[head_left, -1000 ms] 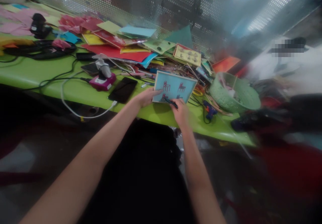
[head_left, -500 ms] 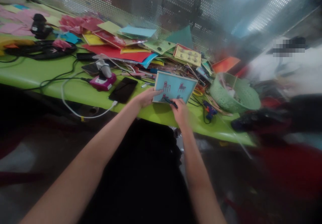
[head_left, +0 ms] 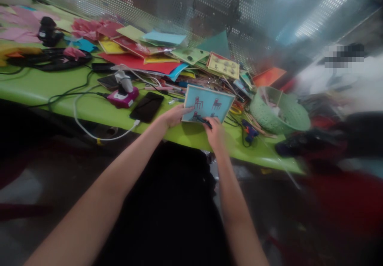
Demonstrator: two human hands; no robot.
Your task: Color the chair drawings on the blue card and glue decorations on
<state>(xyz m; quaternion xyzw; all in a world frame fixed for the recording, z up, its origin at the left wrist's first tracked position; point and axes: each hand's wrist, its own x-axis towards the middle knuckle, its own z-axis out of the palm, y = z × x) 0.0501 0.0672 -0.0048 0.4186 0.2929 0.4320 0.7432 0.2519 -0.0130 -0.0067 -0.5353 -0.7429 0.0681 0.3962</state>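
Note:
My left hand (head_left: pixel 176 115) grips the left edge of a light-blue card (head_left: pixel 206 96) with a pale border, its thumb lying on the front. Several dark red chair drawings show on the card, which is tilted up toward me over the table's front edge. In my right hand (head_left: pixel 214 130) is a dark pen (head_left: pixel 205 121), pinched between the fingers. Its tip points left at the lower-left chair drawing; whether it touches the card I cannot tell.
On the green table (head_left: pixel 167 132) lie a black phone (head_left: pixel 147 106), a purple power adapter (head_left: pixel 122 97) with cables, and a glue gun (head_left: pixel 249 130). A green basket (head_left: pixel 278 116) stands right. Coloured papers (head_left: pixel 143 60) pile up behind. A person in white (head_left: pixel 317 78) is at the right.
Almost nothing differs. The pen and my right hand have shifted very slightly; the card and my left hand keep their place.

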